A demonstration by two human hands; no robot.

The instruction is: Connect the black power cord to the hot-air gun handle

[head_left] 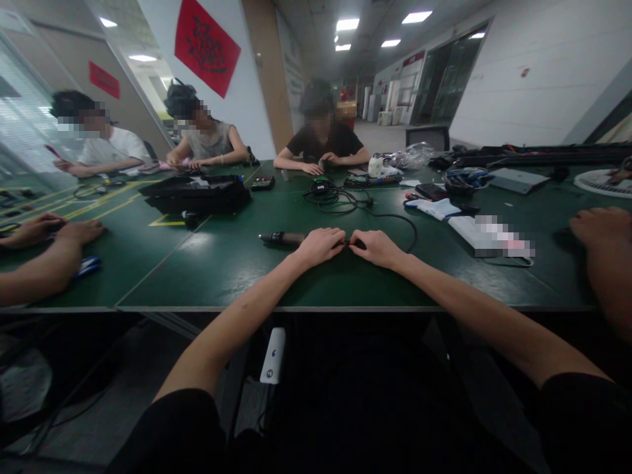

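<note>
Two bare hands met over one dark handheld tool (284,237), which lay flat on the green bench (237,263), metal tip pointing left. Left hand (320,247) was clamped on the tool's rear end; its palm side faced down, so finger placement underneath was hidden. Right hand (375,249), just right of the tool, had thumb and fingertips pinched together on a small dark piece (348,243). Mostly covered by fingers; couldn't tell if it was a plug or part of the tool, nor whether it was joined on.

Black cable (415,230) lay in loops behind the tool, one arc bending round on the right toward the right hand. Its end vanished behind that hand, so no confirmed connection.

Black tray (197,194) sat behind and left of the tool; contents hard to make out. White slab (464,234) lay well right of the tool, print pixelated. Blue-and-white glove or cloth (434,208), behind and right of the tool, too small to call.

Co-workers' hands at far left (81,232) and far right (602,227) of the tool: the right one's arm cut off by the frame, its grip unreadable.
</note>
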